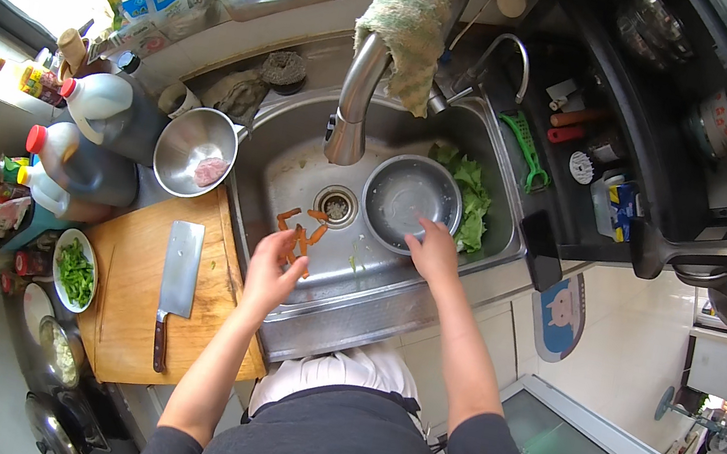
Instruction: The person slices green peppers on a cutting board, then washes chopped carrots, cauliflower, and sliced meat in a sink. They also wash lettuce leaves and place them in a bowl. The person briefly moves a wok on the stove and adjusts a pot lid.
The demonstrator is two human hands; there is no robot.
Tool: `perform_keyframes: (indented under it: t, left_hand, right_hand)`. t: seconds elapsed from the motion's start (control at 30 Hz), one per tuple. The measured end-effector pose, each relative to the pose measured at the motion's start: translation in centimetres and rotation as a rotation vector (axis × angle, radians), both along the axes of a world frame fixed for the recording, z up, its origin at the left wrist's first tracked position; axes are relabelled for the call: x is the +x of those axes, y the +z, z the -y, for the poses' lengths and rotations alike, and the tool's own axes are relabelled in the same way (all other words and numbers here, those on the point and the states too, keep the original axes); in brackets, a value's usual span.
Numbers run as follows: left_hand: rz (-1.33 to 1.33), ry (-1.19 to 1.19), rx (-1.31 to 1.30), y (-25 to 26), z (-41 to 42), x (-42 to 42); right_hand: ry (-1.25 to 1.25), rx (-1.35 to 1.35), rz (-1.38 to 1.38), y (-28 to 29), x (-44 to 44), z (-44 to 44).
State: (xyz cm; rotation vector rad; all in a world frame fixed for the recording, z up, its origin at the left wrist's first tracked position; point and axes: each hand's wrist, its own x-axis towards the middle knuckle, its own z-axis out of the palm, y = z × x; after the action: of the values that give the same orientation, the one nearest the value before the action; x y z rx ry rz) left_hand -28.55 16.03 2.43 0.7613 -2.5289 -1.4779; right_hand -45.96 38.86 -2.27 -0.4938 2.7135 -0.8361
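My left hand point(275, 270) is over the near left part of the steel sink point(287, 166), its fingers apart above orange peelings point(303, 240) that look like carrot. Whether it touches them I cannot tell. My right hand point(434, 248) reaches to the near rim of a round metal bowl point(406, 194), fingers spread and partly over its inside. The bowl stands in the sink, right of the drain point(336, 207). Green lettuce-like leaves point(473, 203) lie along the sink's right side, beside the bowl. The faucet point(355, 109), draped with a cloth point(409, 31), hangs over the sink.
Left of the sink, a cleaver point(180, 275) lies on a wooden cutting board point(129, 273). A steel bowl with pink meat point(210, 171), a bowl of chopped greens point(76, 271) and large plastic jugs point(82, 166) stand around it. A green peeler point(526, 153) lies right of the sink.
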Motion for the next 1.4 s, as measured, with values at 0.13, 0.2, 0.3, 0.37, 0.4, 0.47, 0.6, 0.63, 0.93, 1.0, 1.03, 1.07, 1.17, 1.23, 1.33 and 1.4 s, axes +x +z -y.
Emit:
perform_keyframes:
  t: [0.13, 0.2, 0.3, 0.37, 0.4, 0.47, 0.6, 0.63, 0.93, 1.0, 1.03, 1.07, 1.17, 1.23, 1.33, 1.4]
  left_hand:
    - [0.184, -0.088, 0.185, -6.0, -1.7, -4.5]
    - [0.308, -0.102, 0.168, -8.0, -3.1, -7.0]
    - [0.430, -0.070, 0.192, -11.6, -4.8, -9.1]
    - [0.494, 0.001, 0.246, -13.4, -6.4, -10.5]
    - [0.482, 0.041, 0.211, -14.2, -7.2, -11.5]
    - [0.510, 0.313, 0.596, -15.6, -8.8, -12.8]
    - [0.498, 0.536, 0.663, -18.5, -9.7, -14.4]
    - [0.489, 0.558, 0.648, -19.0, -9.5, -14.2]
    - [0.438, 0.663, 0.706, -18.8, -8.0, -12.8]
    - [0.423, 0.662, 0.692, -18.7, -7.2, -12.7]
    - [0.415, 0.661, 0.684, -18.7, -6.6, -12.5]
    - [0.399, 0.636, 0.710, -18.6, -5.9, -12.2]
    - [0.442, 0.645, 0.575, -18.3, -4.4, -12.5]
    - [0.403, 0.668, 0.546, -20.1, -2.5, -11.3]
    - [0.396, 0.654, 0.496, -20.2, -1.0, -11.6]
    - [0.405, 0.644, 0.416, -19.5, -0.9, -11.9]
  right_hand:
    - [-0.089, -0.083, 0.011, -0.2, 1.1, -3.2]
    - [-0.125, -0.160, -0.009, -0.9, 1.0, -4.6]
    - [-0.148, -0.103, -0.035, -0.9, -0.6, -5.7]
    - [-0.173, -0.014, -0.019, -0.8, -2.5, -6.3]
    - [-0.153, 0.037, -0.024, -1.2, -3.9, -6.7]
    - [-0.126, 0.084, 0.042, -1.9, -6.3, -7.3]
    - [-0.078, 0.341, 0.053, -4.8, -10.7, -7.1]
    - [-0.121, 0.367, 0.139, -5.4, -11.5, -6.9]
    - [-0.219, 0.487, 0.289, -8.0, -14.7, -4.8]
    - [-0.217, 0.490, 0.274, -8.9, -14.9, -5.1]
    - [-0.214, 0.490, 0.272, -9.1, -14.9, -5.2]
    - [-0.212, 0.490, 0.270, -9.4, -15.0, -5.4]
    - [-0.200, 0.500, 0.273, -8.3, -15.5, -5.6]
    - [-0.134, 0.520, 0.208, -6.3, -15.4, -5.5]
    - [-0.116, 0.551, 0.139, -5.0, -15.3, -6.4]
    - [-0.042, 0.333, 0.117, -2.8, -14.7, -7.4]
